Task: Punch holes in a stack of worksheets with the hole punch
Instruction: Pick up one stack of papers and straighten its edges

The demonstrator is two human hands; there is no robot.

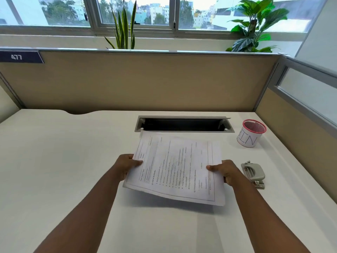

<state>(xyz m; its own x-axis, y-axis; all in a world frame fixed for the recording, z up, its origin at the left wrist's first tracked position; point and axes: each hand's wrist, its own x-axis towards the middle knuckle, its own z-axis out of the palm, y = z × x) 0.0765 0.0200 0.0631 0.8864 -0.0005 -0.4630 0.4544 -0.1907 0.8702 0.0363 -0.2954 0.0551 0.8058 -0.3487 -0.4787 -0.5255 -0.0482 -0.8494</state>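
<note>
A stack of printed worksheets point(175, 167) is held a little above the white desk point(63, 161), turned sideways so the text runs away from me. My left hand point(127, 166) grips its left edge, thumb on top. Gripping the right edge the same way is my right hand point(225, 171). A shadow lies on the desk under the near edge of the stack. The grey metal hole punch point(253, 174) rests on the desk just right of my right hand, apart from the paper.
A pink-rimmed mesh cup point(250, 134) wrapped in paper marked "BIN" stands at the back right. An open cable tray slot point(184, 124) lies just behind the stack. Beige partition walls point(138, 81) close off the desk at the back and right.
</note>
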